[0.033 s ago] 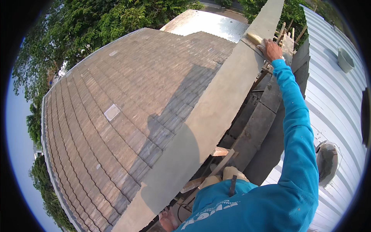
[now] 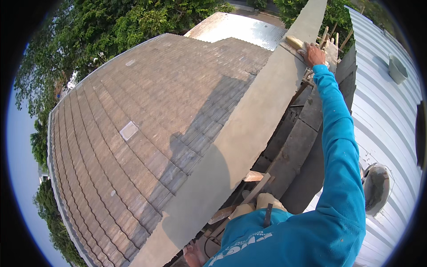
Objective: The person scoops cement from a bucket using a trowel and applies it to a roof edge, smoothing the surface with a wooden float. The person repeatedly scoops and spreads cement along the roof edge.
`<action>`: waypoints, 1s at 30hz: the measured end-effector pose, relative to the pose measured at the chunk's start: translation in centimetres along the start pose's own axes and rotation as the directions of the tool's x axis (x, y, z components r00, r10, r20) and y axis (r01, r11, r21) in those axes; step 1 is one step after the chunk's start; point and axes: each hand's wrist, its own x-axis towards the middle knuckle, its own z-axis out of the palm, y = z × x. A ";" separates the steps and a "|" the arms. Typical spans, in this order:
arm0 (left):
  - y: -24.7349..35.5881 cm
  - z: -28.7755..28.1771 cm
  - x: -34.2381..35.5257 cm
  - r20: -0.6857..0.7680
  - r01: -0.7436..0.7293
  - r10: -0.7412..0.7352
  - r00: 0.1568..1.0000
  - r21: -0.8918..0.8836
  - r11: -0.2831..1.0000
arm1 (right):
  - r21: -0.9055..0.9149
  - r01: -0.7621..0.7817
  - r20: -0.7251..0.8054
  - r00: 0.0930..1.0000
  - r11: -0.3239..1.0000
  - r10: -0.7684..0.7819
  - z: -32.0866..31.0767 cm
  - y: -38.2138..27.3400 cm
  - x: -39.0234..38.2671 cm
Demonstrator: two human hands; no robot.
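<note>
- Float [image 2: 294, 42]: yellowish block, lying flat on the grey wall top [image 2: 249, 133] at about 1 o'clock, far end of your reach.
- Right hand [image 2: 313, 54]: arm in a blue sleeve stretched out full; palm pressed on the near end of the float, fingers spread over it, not wrapped round.
- Left hand [image 2: 194, 254]: only a sliver shows at 6 o'clock, low by the wall's near end. Cannot tell whether it grips anything.
- Wall top runs from 6 o'clock up to 1 o'clock, smooth and even in colour along the stretch you can see.
- Tiled roof [image 2: 133, 133] at 9 o'clock, below the wall; white metal roof [image 2: 382, 111] at 3 o'clock, with a mortar pan [image 2: 376, 189] at 4 o'clock and a bucket [image 2: 397, 69] at 2 o'clock.
- Step in hand, by my reading: smoothing the coping at its far end.
- Next move likely calls for flat, even pressure; you are at full stretch, so mind your balance.
</note>
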 end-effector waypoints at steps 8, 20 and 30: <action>-0.7 3.0 0.6 -0.077 0.071 -0.060 0.995 0.144 0.987 | 0.301 0.495 0.002 0.854 0.815 -0.520 -6.2 -14.0 -15.0; 0.0 8.5 4.2 -0.051 0.101 -0.091 0.995 0.233 0.967 | 0.017 -0.090 0.015 0.996 0.996 0.089 4.4 3.2 10.1; -0.6 11.1 4.8 -0.100 0.125 -0.101 0.990 0.262 0.957 | 0.212 0.290 -0.012 0.956 0.933 -0.294 -0.9 -2.7 -1.6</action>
